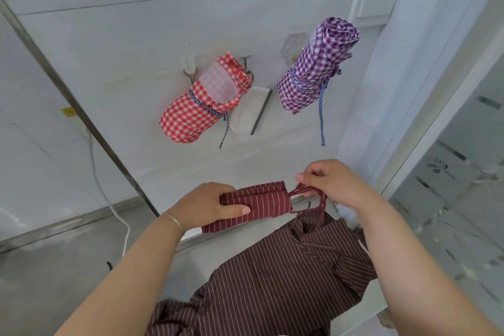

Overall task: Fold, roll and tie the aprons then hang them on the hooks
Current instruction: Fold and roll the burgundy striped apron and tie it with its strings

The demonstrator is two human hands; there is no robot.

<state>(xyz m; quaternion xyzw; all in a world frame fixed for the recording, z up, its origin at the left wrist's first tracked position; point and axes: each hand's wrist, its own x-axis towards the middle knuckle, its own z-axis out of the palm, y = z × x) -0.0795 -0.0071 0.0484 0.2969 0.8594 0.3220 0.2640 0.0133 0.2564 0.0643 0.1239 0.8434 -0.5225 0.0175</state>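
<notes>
Both hands are busy with the maroon striped apron (272, 275): the left hand (210, 206) is clamped around a folded section of it (256, 203), thumb lying flat across the stripes, while the right hand (332, 185) at about 3 o'clock from that fold pinches the thin strap (305, 190) between curled fingers. Most of the apron hangs loose toward 6 o'clock, so honestly this one looks nowhere near rolled yet. Up at 12 o'clock the red gingham roll (201, 106) and, off toward 1 o'clock, the purple gingham roll (316, 68) are already tied and hung on the wall. Biggest risk imo is that dangling bulk, since its weight can drag the fold open if the left grip eases at all. The strap looks twisted and looped too, so pulling it now could knot it in the wrong spot or yank the fold crooked. Folding in midair with no surface under it means the layers may slide and the roll ends up lopsided. Can't tell which hook is free for this one, since the rolls cover most of them.
</notes>
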